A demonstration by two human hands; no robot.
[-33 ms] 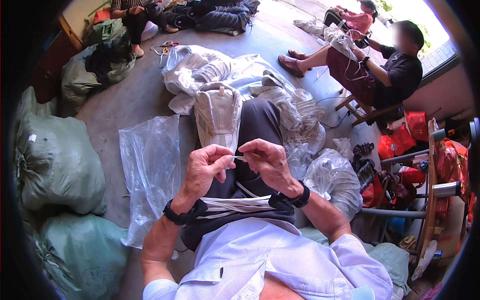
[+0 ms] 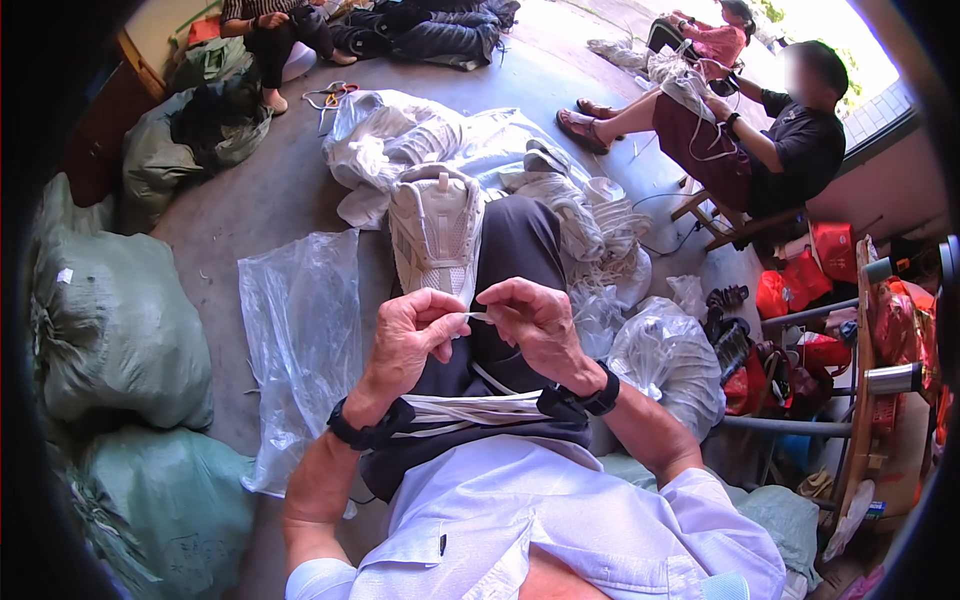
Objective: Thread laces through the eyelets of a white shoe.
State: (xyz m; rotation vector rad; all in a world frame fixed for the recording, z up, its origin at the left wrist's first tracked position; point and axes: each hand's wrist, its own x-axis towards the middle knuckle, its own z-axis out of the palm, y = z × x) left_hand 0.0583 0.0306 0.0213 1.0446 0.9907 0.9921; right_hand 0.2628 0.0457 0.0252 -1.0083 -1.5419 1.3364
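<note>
Left hand (image 2: pixel 412 328) and right hand (image 2: pixel 535 322): fingertips pinch a thin white strand (image 2: pixel 479 316), held between them. Pale shoe (image 2: pixel 437 225) just beyond left hand. White laces (image 2: pixel 470 408) across dark trousers (image 2: pixel 470 365). Clear plastic (image 2: pixel 303 330) left, on floor (image 2: pixel 225 262); green sack (image 2: pixel 125 330) farther out.

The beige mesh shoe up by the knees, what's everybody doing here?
A seated person is pinching a thin white lace between the fingertips of the left hand and right hand, just below the beige mesh shoe. More long, flat white laces lie across the lap. Off to the right, a co-worker in dark clothes sits handling something whitish with trailing laces.
</note>
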